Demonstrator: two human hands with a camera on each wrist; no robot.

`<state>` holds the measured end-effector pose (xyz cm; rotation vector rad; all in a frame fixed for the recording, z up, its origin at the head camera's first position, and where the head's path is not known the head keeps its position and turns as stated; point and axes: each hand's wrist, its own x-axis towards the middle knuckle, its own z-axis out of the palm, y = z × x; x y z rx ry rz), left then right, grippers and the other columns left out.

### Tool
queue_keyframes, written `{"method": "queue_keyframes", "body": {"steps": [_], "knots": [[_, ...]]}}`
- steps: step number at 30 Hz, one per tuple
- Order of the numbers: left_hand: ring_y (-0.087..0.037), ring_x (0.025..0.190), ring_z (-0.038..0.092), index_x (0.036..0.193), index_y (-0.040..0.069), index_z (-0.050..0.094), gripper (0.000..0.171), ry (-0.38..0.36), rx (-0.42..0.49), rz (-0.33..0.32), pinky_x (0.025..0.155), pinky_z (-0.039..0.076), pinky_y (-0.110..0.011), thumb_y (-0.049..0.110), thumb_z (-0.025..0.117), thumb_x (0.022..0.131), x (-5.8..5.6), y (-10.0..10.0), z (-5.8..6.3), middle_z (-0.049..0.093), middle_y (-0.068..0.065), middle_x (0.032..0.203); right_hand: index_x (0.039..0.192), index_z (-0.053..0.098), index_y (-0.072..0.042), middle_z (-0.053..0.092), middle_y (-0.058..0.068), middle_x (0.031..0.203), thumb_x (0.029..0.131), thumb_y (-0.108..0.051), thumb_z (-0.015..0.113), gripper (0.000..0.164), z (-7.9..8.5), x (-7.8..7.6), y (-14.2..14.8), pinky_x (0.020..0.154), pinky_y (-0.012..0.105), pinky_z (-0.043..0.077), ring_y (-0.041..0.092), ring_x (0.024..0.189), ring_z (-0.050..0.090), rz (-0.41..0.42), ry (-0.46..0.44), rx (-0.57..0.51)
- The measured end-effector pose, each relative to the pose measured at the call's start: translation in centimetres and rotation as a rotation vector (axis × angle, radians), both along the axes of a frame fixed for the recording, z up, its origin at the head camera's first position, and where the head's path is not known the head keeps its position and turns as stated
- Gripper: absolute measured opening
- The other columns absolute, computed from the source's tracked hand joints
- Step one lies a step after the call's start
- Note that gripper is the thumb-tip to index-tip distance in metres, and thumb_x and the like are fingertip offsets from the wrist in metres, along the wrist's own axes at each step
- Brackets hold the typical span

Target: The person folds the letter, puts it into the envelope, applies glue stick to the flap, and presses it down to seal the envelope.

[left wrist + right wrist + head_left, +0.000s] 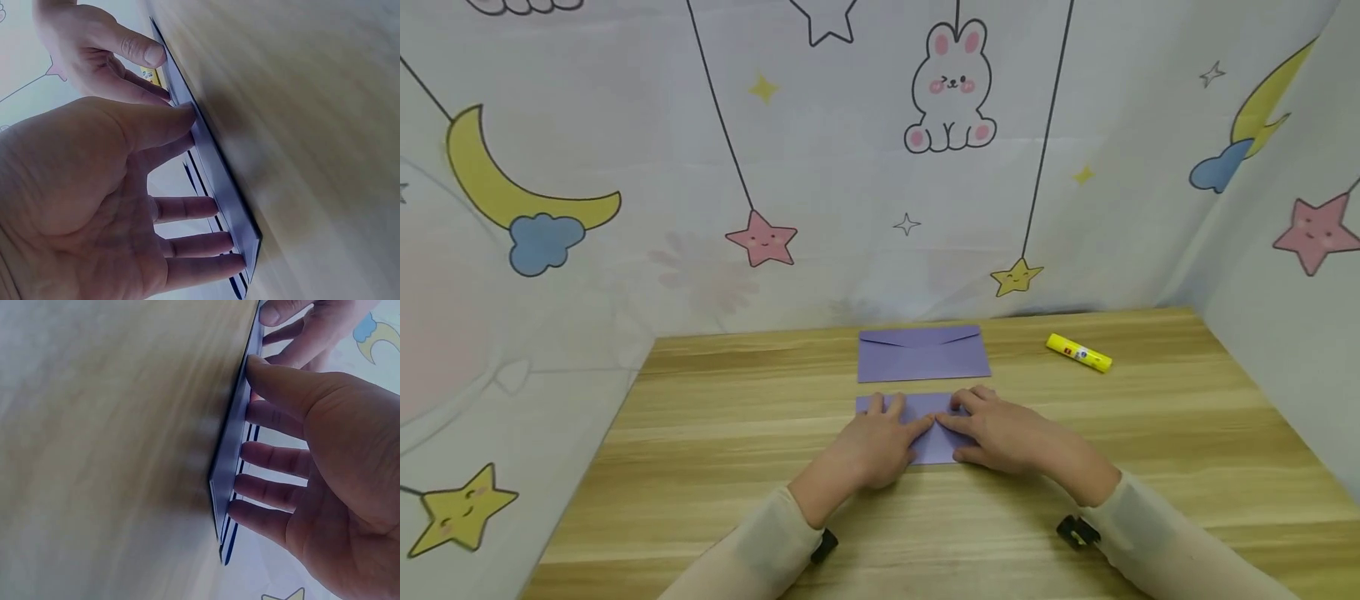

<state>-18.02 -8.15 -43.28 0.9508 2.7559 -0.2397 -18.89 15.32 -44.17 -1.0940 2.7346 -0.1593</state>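
Observation:
A purple envelope [936,450] lies flat on the wooden table in front of me. My left hand [880,442] rests on its left part, fingertips spread on the paper. On the right part, my right hand [996,429] presses down with its fingers extended. The two index fingertips nearly meet near the envelope's middle. In the left wrist view the left thumb and fingers touch the envelope [228,187]. From the right wrist, the right fingertips and thumb are seen against the envelope [228,444]. A second purple envelope [925,364] with a flap lies just behind the first.
A yellow glue stick [1078,352] lies at the back right of the wooden table [737,417]. Behind the table hangs a white curtain [850,167] printed with moons, stars and a rabbit; its sides flank the table left and right.

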Motion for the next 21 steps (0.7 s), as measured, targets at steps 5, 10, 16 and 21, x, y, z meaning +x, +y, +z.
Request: {"method": "queue_keyframes", "body": {"steps": [5, 10, 16, 21], "knots": [[-0.032, 0.112, 0.048, 0.162, 0.034, 0.047, 0.054, 0.013, 0.009, -0.009, 0.079, 0.058, -0.039, 0.043, 0.058, 0.109, 0.0, -0.1, 0.1, 0.049, -0.014, 0.144, 0.154, 0.059, -0.016, 0.053, 0.009, 0.145, 0.104, -0.042, 0.070, 0.057, 0.0, -0.1, 0.2, 0.104, 0.048, 0.052, 0.029, 0.131, 0.048, -0.008, -0.003, -0.009], [-0.034, 0.127, 0.049, 0.160, 0.030, 0.051, 0.055, -0.012, 0.042, 0.022, 0.091, 0.058, -0.045, 0.043, 0.061, 0.108, 0.0, -0.8, 0.1, 0.048, -0.015, 0.150, 0.149, 0.063, -0.014, 0.056, 0.009, 0.143, 0.101, -0.046, 0.073, 0.059, -0.2, -0.2, 1.0, 0.103, 0.048, 0.053, 0.029, 0.132, 0.050, -0.007, 0.055, -0.010], [-0.031, 0.131, 0.047, 0.159, 0.031, 0.053, 0.057, -0.025, 0.044, 0.072, 0.094, 0.055, -0.052, 0.049, 0.064, 0.105, 0.0, -1.7, 0.3, 0.048, -0.012, 0.149, 0.146, 0.067, -0.012, 0.059, 0.009, 0.137, 0.099, -0.050, 0.075, 0.061, 0.0, -0.2, 1.9, 0.102, 0.048, 0.053, 0.028, 0.125, 0.056, -0.005, 0.116, -0.001], [-0.030, 0.136, 0.049, 0.155, 0.026, 0.057, 0.061, -0.014, 0.087, 0.086, 0.097, 0.053, -0.056, 0.053, 0.069, 0.101, 0.0, -2.3, 0.2, 0.051, -0.011, 0.148, 0.145, 0.067, -0.010, 0.060, 0.013, 0.138, 0.097, -0.050, 0.076, 0.063, 0.4, -0.2, 2.5, 0.105, 0.051, 0.051, 0.031, 0.126, 0.058, -0.046, 0.104, 0.022]]}}
